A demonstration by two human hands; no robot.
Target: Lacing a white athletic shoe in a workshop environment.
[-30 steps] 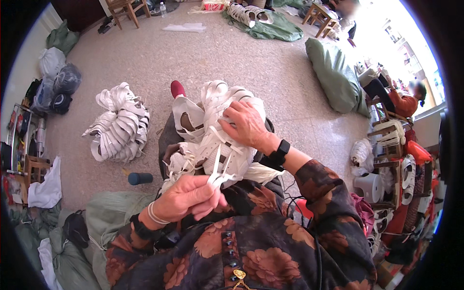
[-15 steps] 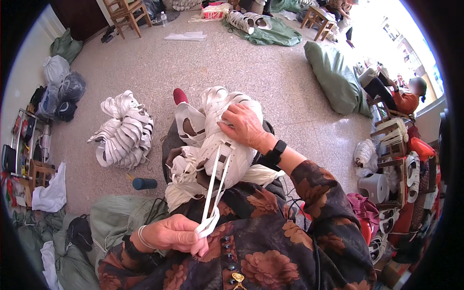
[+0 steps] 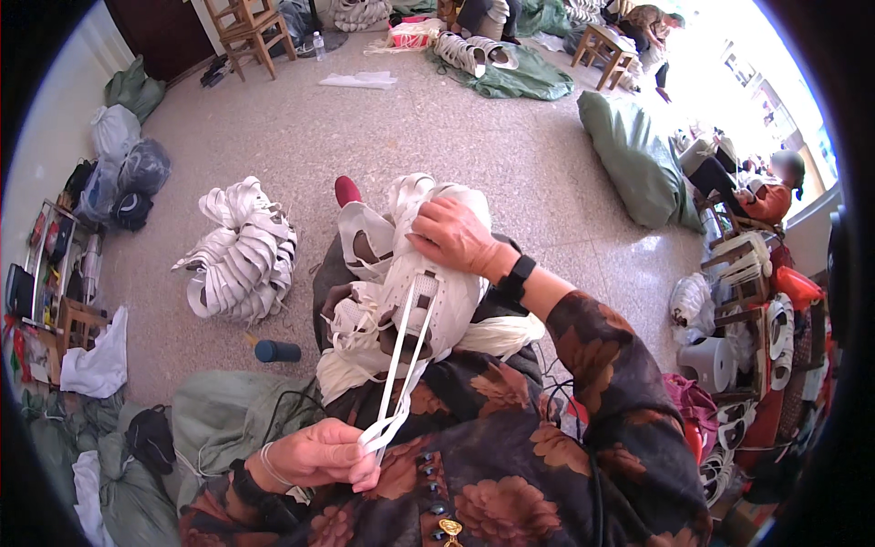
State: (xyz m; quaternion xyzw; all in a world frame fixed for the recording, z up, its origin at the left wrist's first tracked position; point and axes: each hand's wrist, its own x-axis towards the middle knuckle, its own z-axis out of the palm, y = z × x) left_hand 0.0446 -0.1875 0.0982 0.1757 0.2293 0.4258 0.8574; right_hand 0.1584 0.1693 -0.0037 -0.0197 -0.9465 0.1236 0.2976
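Note:
My left hand (image 3: 317, 455) is closed on white shoelaces (image 3: 397, 369), with a loop hanging by the fingers. The laces run taut up to the eyelets of a white shoe upper (image 3: 421, 305) on my lap. Bent over the top of that upper is my right hand (image 3: 453, 235), gripping it from the far side; its fingertips are partly hidden. More white uppers are stacked behind it. Beside it lie a loose upper (image 3: 366, 239) with a brown lining and another, partly laced one (image 3: 351, 319). A hank of cream laces (image 3: 501, 335) rests at my right thigh.
Left on the floor is a pile of white uppers (image 3: 241, 255), with a dark blue bottle (image 3: 277, 351) nearer me. A large green sack (image 3: 629, 159) lies ahead right. A co-worker in orange (image 3: 766, 199) sits beyond it. Chairs and stacked goods line the right side.
My left hand has drawn slightly left and toward me, the laces still taut. My right hand stays on the upper. The whole view has shifted a little.

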